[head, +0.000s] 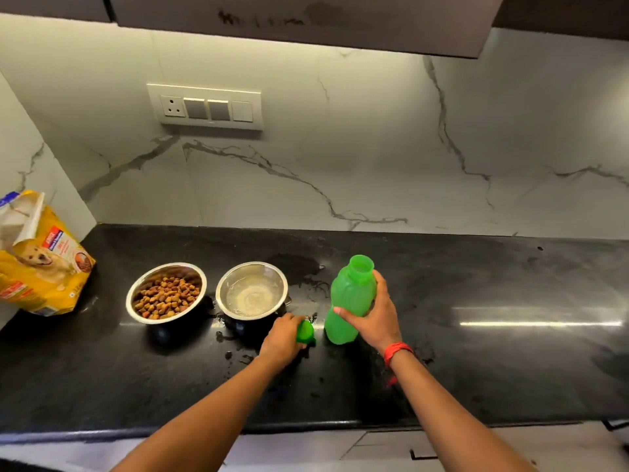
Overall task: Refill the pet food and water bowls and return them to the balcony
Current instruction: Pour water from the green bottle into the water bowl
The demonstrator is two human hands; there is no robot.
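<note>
Left hand (281,339) around green cap (305,331)

green bottle (350,298), yellow bag (41,267)

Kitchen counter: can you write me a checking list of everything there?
Surface: black counter, shiny.
Job's things: food bowl holds kibble; water bowl holds water; green bottle upright, uncapped; opened dog food bag at left.
Clutter: water splashes around the water bowl.
Grippers: left hand holds the green cap; right hand grips the bottle.
Cables: nothing seen.
Surroundings: marble wall, switch panel, cabinets above.
</note>
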